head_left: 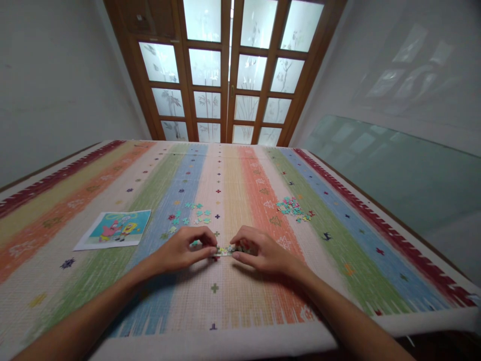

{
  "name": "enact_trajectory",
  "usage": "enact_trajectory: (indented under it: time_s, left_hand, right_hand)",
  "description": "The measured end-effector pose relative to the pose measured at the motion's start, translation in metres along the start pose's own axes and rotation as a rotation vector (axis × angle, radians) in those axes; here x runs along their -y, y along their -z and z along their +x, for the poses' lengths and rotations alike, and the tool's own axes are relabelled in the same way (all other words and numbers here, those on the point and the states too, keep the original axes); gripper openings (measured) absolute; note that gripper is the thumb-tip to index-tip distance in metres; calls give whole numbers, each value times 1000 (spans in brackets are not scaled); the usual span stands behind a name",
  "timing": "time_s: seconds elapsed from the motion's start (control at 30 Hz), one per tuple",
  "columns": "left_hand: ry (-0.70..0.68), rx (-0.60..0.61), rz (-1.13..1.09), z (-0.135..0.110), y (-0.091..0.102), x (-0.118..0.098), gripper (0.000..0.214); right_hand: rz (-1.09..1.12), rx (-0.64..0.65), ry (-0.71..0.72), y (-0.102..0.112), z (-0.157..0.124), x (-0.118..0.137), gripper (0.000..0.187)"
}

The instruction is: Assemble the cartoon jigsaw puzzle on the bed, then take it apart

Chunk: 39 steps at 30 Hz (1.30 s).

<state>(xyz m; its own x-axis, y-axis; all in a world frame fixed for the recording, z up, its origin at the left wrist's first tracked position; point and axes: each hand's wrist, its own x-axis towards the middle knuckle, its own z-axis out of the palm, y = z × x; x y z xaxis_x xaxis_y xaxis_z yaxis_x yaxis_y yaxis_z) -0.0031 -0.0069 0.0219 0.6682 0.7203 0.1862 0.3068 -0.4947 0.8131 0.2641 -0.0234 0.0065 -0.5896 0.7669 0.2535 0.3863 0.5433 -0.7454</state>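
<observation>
Held low over the near middle of the striped, cloth-covered desk [246,301], in a grip from both sides: a small strip of puzzle pieces [225,252], probably joined, though too small and too covered to be sure. At one end, the left hand [184,247], with thumb and forefinger nearly together on the strip's edge; at the other, the right hand [265,249], with thumb in front and curled fingers behind, closed down to a narrow pinch. Likely pinched by opposite ends to keep the small parts level and pressed together, and with fingertips only, to leave the middle in sight. Cannot tell whether resting on the desk or slightly lifted. Just beyond the left hand, loose pieces [185,220] spread out, perhaps to show each shape singly. Farther off to the right, a pile of pieces [288,206] heaped close, seemingly against straying. Well to the left, lying flat and face up, a printed cartoon picture [120,230], presumably there for an easy sideways glance.
</observation>
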Motion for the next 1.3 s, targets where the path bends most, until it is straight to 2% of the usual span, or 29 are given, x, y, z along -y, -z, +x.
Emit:
enact_trajectory:
  time_s: [0.2,0.3,0.4,0.6,0.73,0.87,1.07,1.3]
  left_hand:
    - [4,-101,-61,3,-28,-3,15]
    - [-15,-113,-70,4,-32,-5,16]
    - [-49,-139,-11,3,-28,-4,17]
    - [-119,-284,207,0,1,10,18]
    - [-125,-299,320,-4,25,17,18]
    - [-90,-290,426,-9,50,21,20]
    - [73,-144,521,-15,81,32,28]
    - [211,-19,561,-20,99,43,34]
  right_hand:
    - [214,6,-104,-14,1,5,18]
    - [244,-22,-153,-16,2,5,19]
    - [247,-28,-169,-9,3,0,19]
    - [233,-110,-232,21,4,-20,12]
    - [247,16,-275,33,2,-29,10]
    - [202,131,-299,35,0,-31,5]
    - [61,181,-330,34,0,-33,4]
    - [-31,183,-318,35,1,-33,5]
